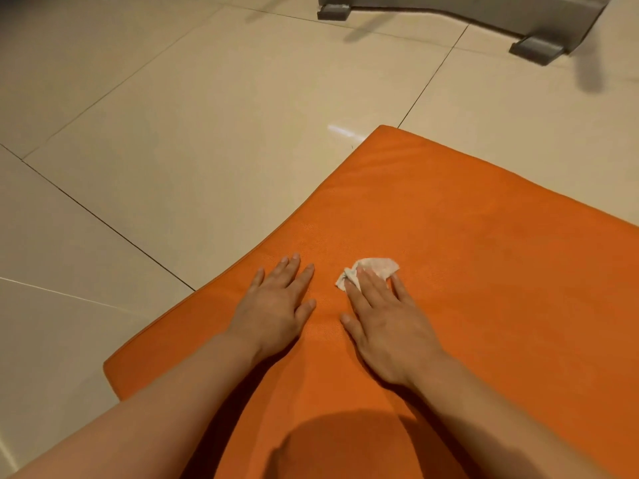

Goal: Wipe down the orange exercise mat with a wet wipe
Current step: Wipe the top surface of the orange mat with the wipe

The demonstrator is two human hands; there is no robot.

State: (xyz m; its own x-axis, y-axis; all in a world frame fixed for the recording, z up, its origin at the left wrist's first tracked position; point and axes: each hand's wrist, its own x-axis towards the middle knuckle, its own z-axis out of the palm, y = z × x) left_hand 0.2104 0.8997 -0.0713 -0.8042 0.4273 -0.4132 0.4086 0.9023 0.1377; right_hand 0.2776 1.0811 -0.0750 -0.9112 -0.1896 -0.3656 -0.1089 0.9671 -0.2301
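The orange exercise mat [466,236] lies on the tiled floor and fills the lower right of the head view. My left hand [276,302] rests flat on the mat near its left edge, fingers straight. My right hand [383,316] lies flat beside it, its straight fingers pressing a crumpled white wet wipe [375,269] onto the mat. Part of the wipe sticks out beyond the fingertips; the rest is hidden under the fingers.
Beige floor tiles [173,133] surround the mat on the left and far side. A grey metal base with two feet [534,50] stands at the top right. My head's shadow falls on the mat at the bottom.
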